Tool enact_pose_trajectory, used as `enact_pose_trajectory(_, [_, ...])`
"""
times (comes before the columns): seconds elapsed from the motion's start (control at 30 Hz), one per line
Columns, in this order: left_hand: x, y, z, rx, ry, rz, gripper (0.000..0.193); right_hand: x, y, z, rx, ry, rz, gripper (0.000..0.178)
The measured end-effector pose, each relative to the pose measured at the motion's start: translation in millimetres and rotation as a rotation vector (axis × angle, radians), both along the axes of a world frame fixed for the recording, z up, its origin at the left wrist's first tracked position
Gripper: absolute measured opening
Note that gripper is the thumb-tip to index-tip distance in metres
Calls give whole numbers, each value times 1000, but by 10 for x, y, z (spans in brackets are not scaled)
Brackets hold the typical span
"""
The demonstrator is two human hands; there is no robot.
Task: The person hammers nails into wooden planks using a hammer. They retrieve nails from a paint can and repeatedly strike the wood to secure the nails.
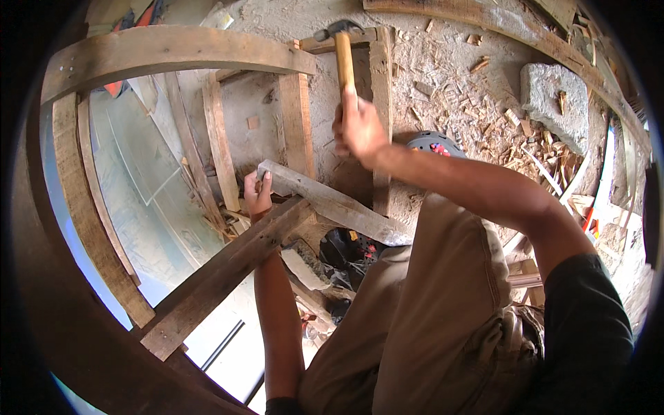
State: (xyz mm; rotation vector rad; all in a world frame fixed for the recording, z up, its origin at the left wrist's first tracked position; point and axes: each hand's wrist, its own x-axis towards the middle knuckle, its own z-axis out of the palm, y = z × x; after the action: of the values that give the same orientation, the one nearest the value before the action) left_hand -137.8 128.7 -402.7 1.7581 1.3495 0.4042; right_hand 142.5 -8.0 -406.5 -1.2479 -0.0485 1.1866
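Observation:
My right hand (361, 130) is closed round the wooden handle of a claw hammer (344, 61), raised with its dark head up near the far end of a wooden frame. With thumb and fingers, my left hand (259, 196) grips the upper left end of a short grey plank (339, 205). That plank slants down to the right toward my knee and lies across the end of a dark wooden beam (232, 266). The hammer head is well apart from the plank. Whether a nail is in the plank, I cannot tell.
An upright wooden frame (187, 52) stands on the left, beside a glass-like pane (149, 155). Wood chips (477, 124) litter the dusty ground. A rough concrete block (553, 104) lies at the right, under a long timber (498, 21). Clogs (436, 143) show by my knees.

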Motion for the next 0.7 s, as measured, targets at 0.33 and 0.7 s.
enact_pose_trajectory(0.33, [-167,71,-19,33,-31,-27,34,4,-375,405,-180,128,634,60])
enact_pose_trajectory(0.7, [-23,-94,162,3,-15,45,32,-111,-164,511,-173,177,668,68])
